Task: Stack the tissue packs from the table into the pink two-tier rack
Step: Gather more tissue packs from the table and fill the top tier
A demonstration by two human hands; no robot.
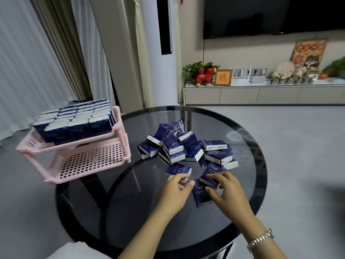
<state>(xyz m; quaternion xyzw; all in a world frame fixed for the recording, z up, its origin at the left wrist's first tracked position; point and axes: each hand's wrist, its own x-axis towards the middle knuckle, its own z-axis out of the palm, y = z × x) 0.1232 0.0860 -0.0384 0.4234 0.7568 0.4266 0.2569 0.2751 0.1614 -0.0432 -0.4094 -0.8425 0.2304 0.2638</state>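
Both hands [201,189] curl around tissue packs [212,176] at the pile's near edge.

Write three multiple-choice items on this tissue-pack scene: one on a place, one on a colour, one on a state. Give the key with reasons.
1. Where do the loose tissue packs lie?
A. on the floor
B. on the round glass table
C. on the TV cabinet

2. What colour is the two-tier rack?
A. pink
B. green
C. white

3. How is the rack's lower tier?
A. full
B. half full
C. empty

Key:
1 B, the pile sits on the dark glass top.
2 A, its frame and trays are pink.
3 C, only the upper tier holds packs.
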